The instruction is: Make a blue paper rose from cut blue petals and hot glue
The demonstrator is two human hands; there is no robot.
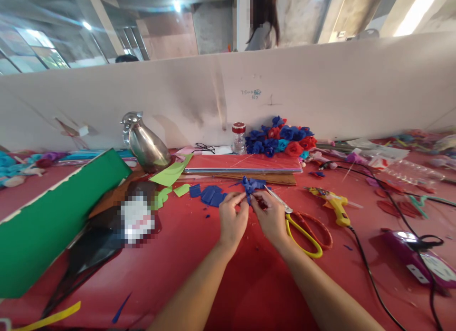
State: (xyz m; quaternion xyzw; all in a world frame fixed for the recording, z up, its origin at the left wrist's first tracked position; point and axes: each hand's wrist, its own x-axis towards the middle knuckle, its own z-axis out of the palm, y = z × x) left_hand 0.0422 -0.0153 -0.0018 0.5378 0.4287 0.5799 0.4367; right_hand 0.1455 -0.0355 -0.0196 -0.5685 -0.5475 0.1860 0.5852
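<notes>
Both my hands meet at a small blue paper flower (pixel 249 184) held over the middle of the red table. My left hand (pixel 233 219) pinches its lower part from the left. On the other side my right hand (pixel 269 214) is closed, thumb and finger pinching the same flower. Cut blue paper pieces (pixel 212 195) lie just left of my left hand. Scissors (pixel 306 233) with yellow and red handles rest beside my right hand, the blades partly behind it. A yellow glue gun (pixel 331 205) lies farther right.
At the back are finished blue and red paper flowers (pixel 281 138), a lidded jar (pixel 238 138), a paper stack (pixel 245 163) and a metal jug (pixel 146 143). A green board (pixel 60 222) and black bag (pixel 96 241) occupy the left. Black cords (pixel 370 274) cross the right. A person (pixel 263 22) is beyond the partition.
</notes>
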